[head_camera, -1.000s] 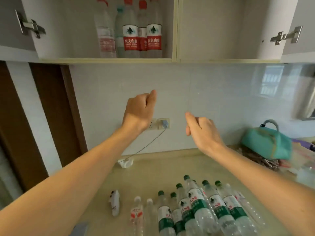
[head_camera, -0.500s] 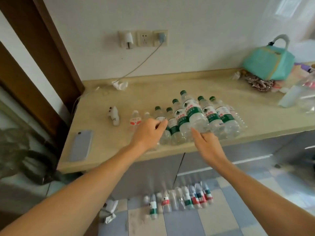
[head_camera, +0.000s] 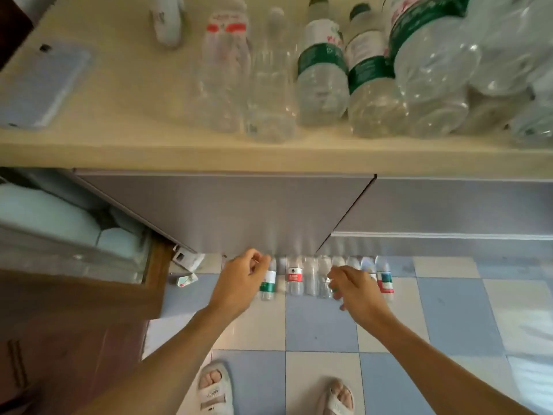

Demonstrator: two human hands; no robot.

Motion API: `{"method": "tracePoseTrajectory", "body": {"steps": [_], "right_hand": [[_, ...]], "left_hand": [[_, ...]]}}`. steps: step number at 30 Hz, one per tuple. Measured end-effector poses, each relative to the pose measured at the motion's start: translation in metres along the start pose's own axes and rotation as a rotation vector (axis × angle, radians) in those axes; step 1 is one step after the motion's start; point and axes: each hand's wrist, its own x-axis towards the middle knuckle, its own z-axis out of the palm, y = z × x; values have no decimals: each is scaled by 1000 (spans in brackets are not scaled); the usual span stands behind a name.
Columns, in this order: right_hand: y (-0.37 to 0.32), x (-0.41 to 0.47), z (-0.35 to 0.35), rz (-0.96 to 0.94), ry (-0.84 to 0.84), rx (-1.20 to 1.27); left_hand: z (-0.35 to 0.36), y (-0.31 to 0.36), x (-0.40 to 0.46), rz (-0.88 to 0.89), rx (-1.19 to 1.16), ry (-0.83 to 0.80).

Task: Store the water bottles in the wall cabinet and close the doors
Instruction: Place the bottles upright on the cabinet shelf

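Observation:
A row of several water bottles stands on the tiled floor against the base cabinet, among them a red-labelled bottle [head_camera: 294,278]. My left hand [head_camera: 241,281] curls its fingers round the green-labelled bottle [head_camera: 268,283] at the row's left end. Further right, my right hand [head_camera: 354,292] closes its fingers round a clear bottle [head_camera: 324,280] in the row. More bottles lie on their sides on the beige counter [head_camera: 119,145] above, several with green labels [head_camera: 323,73]. The wall cabinet is out of view.
A phone [head_camera: 39,85] lies at the counter's left end, and a small white object [head_camera: 166,19] lies near the bottles. The grey base cabinet door [head_camera: 239,211] is right behind the floor bottles. My two slippered feet [head_camera: 214,387] stand on the blue-and-white tiles.
The view has dropped from the wall cabinet to the counter and then to the floor. Both hands came down from the counter bottles to the row of bottles on the floor.

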Motion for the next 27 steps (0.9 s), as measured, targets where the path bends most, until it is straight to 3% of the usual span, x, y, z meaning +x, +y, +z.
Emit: {"method": "tracePoseTrajectory", "body": {"steps": [5,10,14,20,27], "right_hand": [[106,81,61,165,-23,48],[192,152,125,194,-56,-64],[233,211,165,111,-26,-177],[280,289,220,19,37,-258],[323,324,263,-229,-162,-616]], "left_hand": [[76,-105,48,-117,2,18],[155,-211,93,-218,43,0],[208,-277,128,-234,62,-47],[262,-340,182,-282,68,34],[300,-386,214,-284,70,26]]}}
